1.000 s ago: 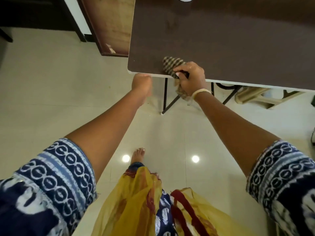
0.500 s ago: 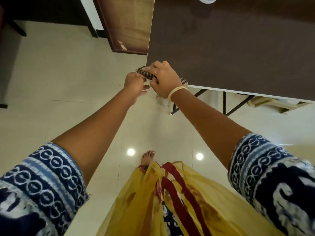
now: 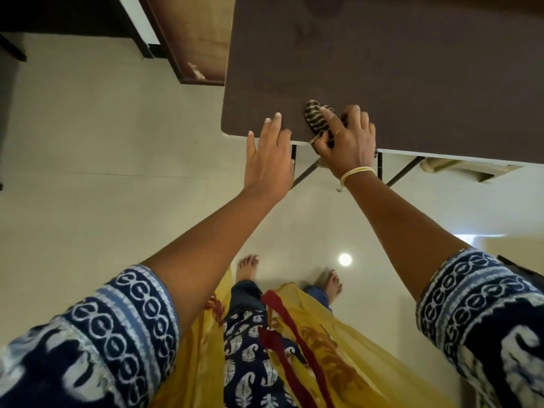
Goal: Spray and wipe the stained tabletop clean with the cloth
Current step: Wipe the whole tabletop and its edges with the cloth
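A dark brown tabletop [image 3: 382, 63] fills the upper right, its white front edge running across the frame. My right hand [image 3: 347, 142] grips a bunched dark-and-tan striped cloth [image 3: 316, 119] and holds it on the tabletop close to the near left corner. My left hand [image 3: 269, 154] is beside it to the left, fingers straight, fingertips resting on the table's near edge. No spray bottle is in view.
A wooden panel [image 3: 194, 39] leans on the floor left of the table. Black table legs [image 3: 306, 169] show under the edge, and a pale bench-like object [image 3: 459, 169] lies under the table at right. My bare feet [image 3: 247, 267] stand on a cream tiled floor.
My right hand has brought the cloth from the table's left corner back onto the tabletop. My left hand has let go at the corner, opened, and now rests its fingertips on the edge.
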